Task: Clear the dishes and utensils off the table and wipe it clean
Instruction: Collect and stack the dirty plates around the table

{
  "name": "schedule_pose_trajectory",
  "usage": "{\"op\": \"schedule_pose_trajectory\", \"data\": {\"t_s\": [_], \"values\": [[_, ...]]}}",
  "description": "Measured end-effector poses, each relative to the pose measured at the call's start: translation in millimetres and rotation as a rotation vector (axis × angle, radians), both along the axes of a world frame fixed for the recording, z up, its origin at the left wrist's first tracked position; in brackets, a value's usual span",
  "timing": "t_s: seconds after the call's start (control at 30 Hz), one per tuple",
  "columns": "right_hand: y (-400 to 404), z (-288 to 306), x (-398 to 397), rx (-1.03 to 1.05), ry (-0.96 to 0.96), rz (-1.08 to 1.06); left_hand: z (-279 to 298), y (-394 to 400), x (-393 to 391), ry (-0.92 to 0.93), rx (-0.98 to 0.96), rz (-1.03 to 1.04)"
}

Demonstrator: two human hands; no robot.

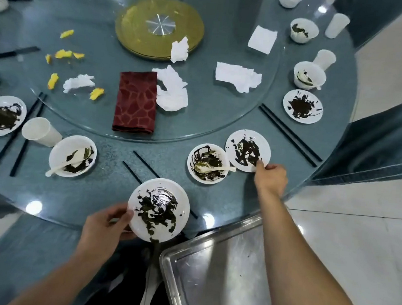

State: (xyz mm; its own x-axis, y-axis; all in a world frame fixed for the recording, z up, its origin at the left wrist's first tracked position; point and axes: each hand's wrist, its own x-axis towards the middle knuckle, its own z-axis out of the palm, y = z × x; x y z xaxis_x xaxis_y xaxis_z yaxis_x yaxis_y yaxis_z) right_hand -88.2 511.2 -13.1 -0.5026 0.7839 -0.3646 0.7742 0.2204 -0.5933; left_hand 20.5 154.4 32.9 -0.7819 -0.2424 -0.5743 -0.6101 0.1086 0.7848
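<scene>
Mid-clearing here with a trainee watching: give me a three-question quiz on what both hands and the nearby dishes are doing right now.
1. True or false: the left hand grips a smeared plate.
2. The right hand pinches the rim of: A) a cup, B) a second plate, C) the red napkin.
3. What utensil lies in the bowl beside that second plate?

Key: 1 true; 2 B; 3 a white spoon.

Bright, even overhead light leaves round glare spots on the glass table (74, 204); wide-angle bending and softness at the edges.
</scene>
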Motion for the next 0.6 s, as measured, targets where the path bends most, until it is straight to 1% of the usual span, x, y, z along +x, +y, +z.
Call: {"op": "schedule_pose_trajectory", "data": {"t_s": [0.07, 0.17, 0.3, 0.37, 0.43, 0.5, 0.6], "values": [[1.6, -5.6, -8.3, -0.008, 0.002, -0.017, 4.7, 3.6, -2.4, 0.044, -0.016, 0.0], [4.2, -11.6, -10.0, -0.033, 0.01, -0.058, 14.1, 8.3, -6.8, 0.088, 0.01, -0.006], [4.7, 1.2, 15.9, -0.03, 0.075, -0.178, 28.1, 9.3, -7.3, 0.132, 0.033, -0.041], [1.4, 17.8, 44.4, -0.048, 0.162, -0.271, 35.9, 9.3, -4.9, 0.167, 0.037, -0.076], [-8.6, 38.7, 77.1, -0.086, 0.291, -0.339, 44.7, 9.9, -0.7, 0.2, 0.057, -0.104], [-26.5, 61.1, 107.6, -0.146, 0.404, -0.316, 54.0, 7.9, 6.0, 0.201, 0.127, -0.121], [-65.9, 96.5, 147.8, -0.246, 0.493, -0.231, 67.4, -0.4, 19.6, 0.191, 0.208, -0.207]]}}
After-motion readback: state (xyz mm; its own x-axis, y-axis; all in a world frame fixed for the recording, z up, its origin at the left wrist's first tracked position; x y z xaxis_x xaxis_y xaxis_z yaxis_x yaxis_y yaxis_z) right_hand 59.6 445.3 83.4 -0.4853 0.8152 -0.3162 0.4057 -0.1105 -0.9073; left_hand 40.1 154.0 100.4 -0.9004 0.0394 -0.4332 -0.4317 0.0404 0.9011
